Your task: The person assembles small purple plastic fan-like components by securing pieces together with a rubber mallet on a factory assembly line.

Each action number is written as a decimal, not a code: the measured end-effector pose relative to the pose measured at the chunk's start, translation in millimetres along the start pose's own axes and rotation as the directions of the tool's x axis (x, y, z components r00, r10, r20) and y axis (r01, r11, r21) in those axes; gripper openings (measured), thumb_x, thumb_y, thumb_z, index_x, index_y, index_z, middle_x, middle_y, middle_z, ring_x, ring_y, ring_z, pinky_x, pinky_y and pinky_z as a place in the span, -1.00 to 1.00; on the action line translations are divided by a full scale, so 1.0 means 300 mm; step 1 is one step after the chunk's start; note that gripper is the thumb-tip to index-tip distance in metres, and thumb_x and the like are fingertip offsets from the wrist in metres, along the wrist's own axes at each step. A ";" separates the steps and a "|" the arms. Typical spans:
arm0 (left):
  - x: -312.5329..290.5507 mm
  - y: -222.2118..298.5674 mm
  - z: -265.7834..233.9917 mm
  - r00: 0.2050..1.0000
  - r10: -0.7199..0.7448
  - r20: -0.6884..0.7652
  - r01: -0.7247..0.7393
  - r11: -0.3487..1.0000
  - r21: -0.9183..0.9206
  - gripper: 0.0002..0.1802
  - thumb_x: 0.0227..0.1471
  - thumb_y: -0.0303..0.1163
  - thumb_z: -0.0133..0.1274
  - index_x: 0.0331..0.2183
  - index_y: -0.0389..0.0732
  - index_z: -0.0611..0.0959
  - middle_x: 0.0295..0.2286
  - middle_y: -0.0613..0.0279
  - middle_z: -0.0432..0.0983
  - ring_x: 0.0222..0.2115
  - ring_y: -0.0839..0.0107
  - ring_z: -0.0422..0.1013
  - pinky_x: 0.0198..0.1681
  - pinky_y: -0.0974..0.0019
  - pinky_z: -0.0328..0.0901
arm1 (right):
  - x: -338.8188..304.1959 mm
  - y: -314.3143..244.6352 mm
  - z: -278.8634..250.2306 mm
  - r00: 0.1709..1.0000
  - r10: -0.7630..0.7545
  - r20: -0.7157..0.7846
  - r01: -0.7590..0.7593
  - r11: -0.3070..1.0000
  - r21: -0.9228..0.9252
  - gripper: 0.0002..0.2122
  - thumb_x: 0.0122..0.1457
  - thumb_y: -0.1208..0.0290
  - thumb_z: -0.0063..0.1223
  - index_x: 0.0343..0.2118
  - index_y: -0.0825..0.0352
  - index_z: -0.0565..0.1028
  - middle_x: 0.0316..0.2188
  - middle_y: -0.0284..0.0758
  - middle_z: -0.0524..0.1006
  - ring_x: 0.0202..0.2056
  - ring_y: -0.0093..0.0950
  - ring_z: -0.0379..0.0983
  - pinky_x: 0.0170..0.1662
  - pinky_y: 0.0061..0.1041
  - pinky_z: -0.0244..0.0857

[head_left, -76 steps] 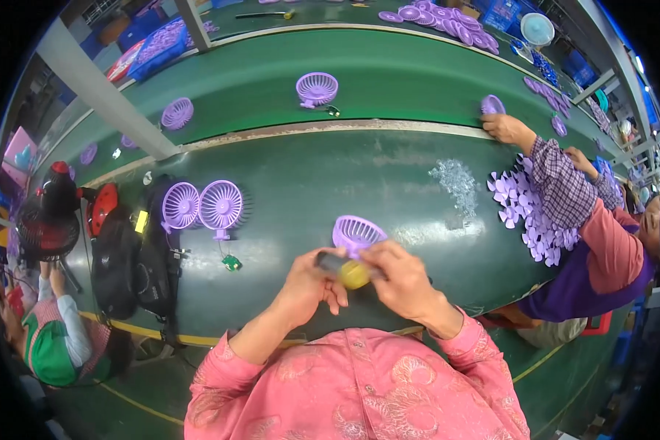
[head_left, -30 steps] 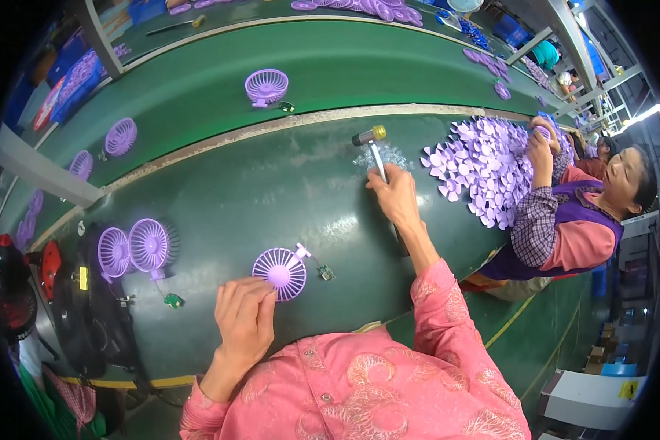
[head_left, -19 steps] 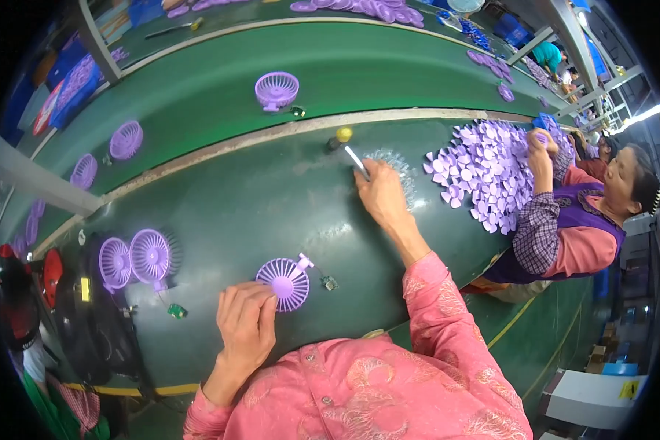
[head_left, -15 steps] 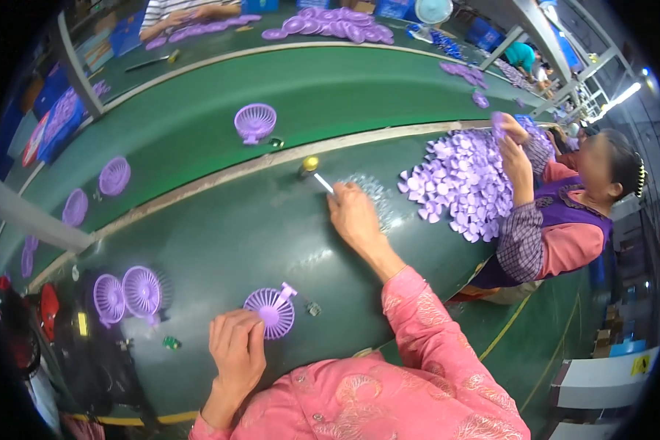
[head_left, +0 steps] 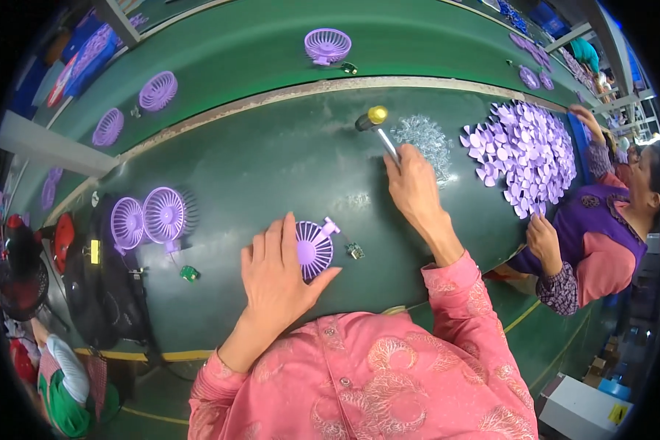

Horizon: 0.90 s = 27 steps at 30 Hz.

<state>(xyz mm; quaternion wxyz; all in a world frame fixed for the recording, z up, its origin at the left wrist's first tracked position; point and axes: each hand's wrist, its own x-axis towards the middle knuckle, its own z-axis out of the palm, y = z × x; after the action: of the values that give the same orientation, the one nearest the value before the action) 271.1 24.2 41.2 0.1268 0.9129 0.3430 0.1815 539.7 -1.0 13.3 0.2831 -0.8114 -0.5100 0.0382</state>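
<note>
My right hand (head_left: 416, 185) is closed around the handle of a small hammer (head_left: 389, 144) with a yellow-tipped dark head, held over the green work table. Beside the hammer lies a heap of small clear pieces (head_left: 425, 139). My left hand (head_left: 277, 268) has its fingers stretched and thumb apart; it lies against the left side of a round purple fan grille (head_left: 314, 251), covering part of it. A small circuit board (head_left: 356, 251) sits just right of that grille, near its stubby neck. Two more purple grilles (head_left: 163, 214) stand at the left, with a green circuit board (head_left: 189, 273) close by.
A big pile of purple fan blades (head_left: 524, 158) covers the table's right end, where a co-worker (head_left: 601, 220) reaches in. Behind a raised ledge, a green conveyor belt (head_left: 235, 70) carries purple grilles (head_left: 327, 46). A metal post (head_left: 51, 143) and a black bag (head_left: 99, 293) are at left.
The view has shifted, so the table sits differently in it. My left hand has gone from loosely curled to spread against the grille. My right hand still holds the hammer. The co-worker's hands have moved apart.
</note>
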 end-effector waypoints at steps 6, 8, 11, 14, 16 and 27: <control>-0.037 -0.034 0.009 0.998 -0.053 -0.019 0.051 0.992 -0.119 -0.11 -0.28 -0.11 0.35 0.04 -0.36 0.39 -0.06 -0.04 0.35 -0.12 0.03 0.32 -0.07 0.04 0.21 | -0.085 -0.137 -0.102 0.883 0.269 0.385 -0.451 0.714 0.535 -0.83 0.16 0.43 0.15 -0.30 0.44 0.50 -0.58 -0.31 0.53 -0.74 -0.61 0.25 -0.69 -0.55 0.09; -0.046 -0.040 -0.001 0.998 -0.055 -0.020 0.050 0.982 -0.179 -0.11 -0.28 -0.17 0.36 0.06 -0.35 0.36 -0.05 -0.04 0.33 -0.10 0.00 0.32 -0.05 0.02 0.23 | -0.124 -0.161 -0.111 0.738 0.156 0.656 -0.672 0.257 0.695 -0.85 0.20 0.47 0.11 -0.26 0.46 0.52 -0.49 -0.35 0.55 -0.80 -0.78 0.11 -0.79 -0.70 -0.08; -0.053 -0.037 -0.015 0.996 -0.089 0.004 0.084 0.927 -0.366 -0.09 -0.26 -0.26 0.36 0.10 -0.31 0.30 -0.01 -0.08 0.27 -0.05 -0.07 0.31 0.00 0.02 0.27 | -0.164 -0.158 -0.079 0.656 0.048 0.753 -0.755 0.032 0.655 -0.85 0.24 0.51 0.04 -0.24 0.52 0.50 -0.42 -0.28 0.56 -0.82 -0.79 0.06 -0.83 -0.72 -0.13; -0.050 -0.035 -0.030 0.997 -0.060 0.047 0.076 0.875 -0.478 -0.10 -0.23 -0.29 0.35 0.12 -0.31 0.28 0.01 -0.12 0.24 -0.01 -0.10 0.31 0.03 0.05 0.30 | -0.192 -0.144 -0.038 0.617 -0.020 0.787 -0.785 -0.076 0.614 -0.83 0.29 0.49 -0.03 -0.25 0.54 0.50 -0.45 -0.33 0.51 -0.83 -0.81 0.06 -0.83 -0.73 -0.10; -0.050 -0.030 -0.031 0.999 -0.030 0.033 0.042 0.854 -0.518 -0.10 -0.22 -0.29 0.35 0.12 -0.32 0.27 0.01 -0.15 0.24 0.00 -0.10 0.31 0.04 0.06 0.29 | -0.202 -0.152 -0.029 0.601 -0.061 0.797 -0.796 -0.134 0.590 -0.81 0.30 0.47 -0.05 -0.25 0.53 0.50 -0.48 -0.36 0.49 -0.83 -0.81 0.05 -0.83 -0.73 -0.10; -0.064 -0.028 -0.036 1.000 -0.009 0.024 0.021 0.850 -0.526 -0.11 -0.22 -0.28 0.34 0.10 -0.33 0.27 -0.01 -0.15 0.25 -0.01 -0.08 0.32 0.03 0.06 0.29 | -0.233 -0.210 -0.022 0.556 -0.052 0.830 -0.829 -0.111 0.548 -0.76 0.32 0.36 -0.05 -0.26 0.47 0.53 -0.78 -0.53 0.30 -0.89 -0.80 -0.03 -0.85 -0.71 -0.16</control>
<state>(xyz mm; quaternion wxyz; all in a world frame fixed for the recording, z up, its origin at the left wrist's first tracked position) 248.3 18.6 43.2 0.3765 0.8425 0.2861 0.2579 457.8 -43.1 34.4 0.5221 -0.4397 -0.0914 0.7251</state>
